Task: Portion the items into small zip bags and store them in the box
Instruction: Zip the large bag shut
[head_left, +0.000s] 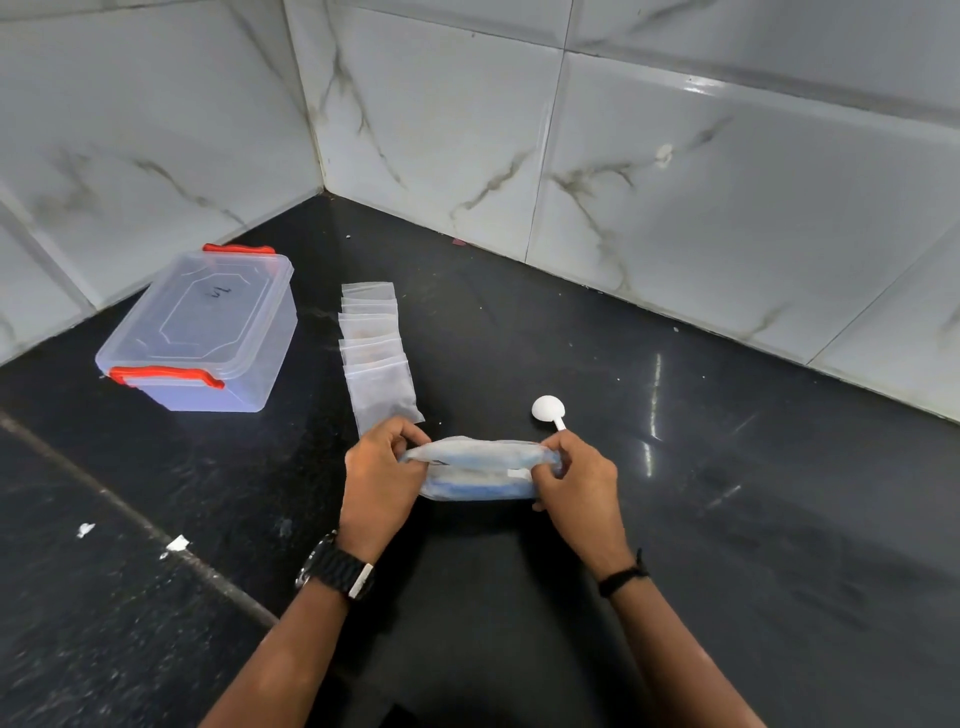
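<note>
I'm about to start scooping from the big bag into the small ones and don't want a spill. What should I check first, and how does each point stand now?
1. Big bag held at both ends: ok, left hand and right hand each have a grip on it.
2. Big bag's mouth open: cannot tell.
3. Spoon within reach: ok, lying on the counter just beyond the right hand.
4. Small zip bags ready: ok, in an overlapping row past the left hand; open or sealed, cannot tell.
5. Box ready to receive: not ok, lid on, red latches down.
</note>
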